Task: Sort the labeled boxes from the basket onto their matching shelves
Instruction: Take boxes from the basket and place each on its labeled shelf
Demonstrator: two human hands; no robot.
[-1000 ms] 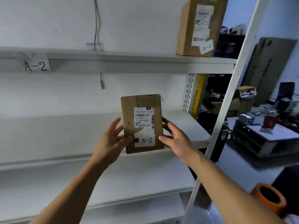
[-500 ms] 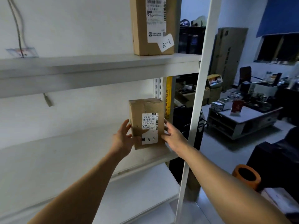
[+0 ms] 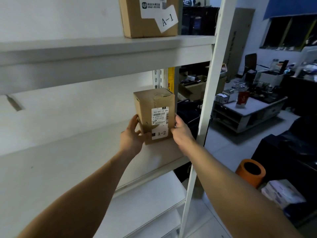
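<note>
Both hands, left hand (image 3: 133, 136) and right hand (image 3: 181, 133), grip the A-2 box (image 3: 154, 115) just beside the upright post (image 3: 205, 107).

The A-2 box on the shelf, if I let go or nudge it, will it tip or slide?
The A-2 box stands tall on a narrow base, so a nudge near its top could probably tip it. Its cardboard looks stiff. The shelf looks smooth, so a low push likely slides it.
</note>
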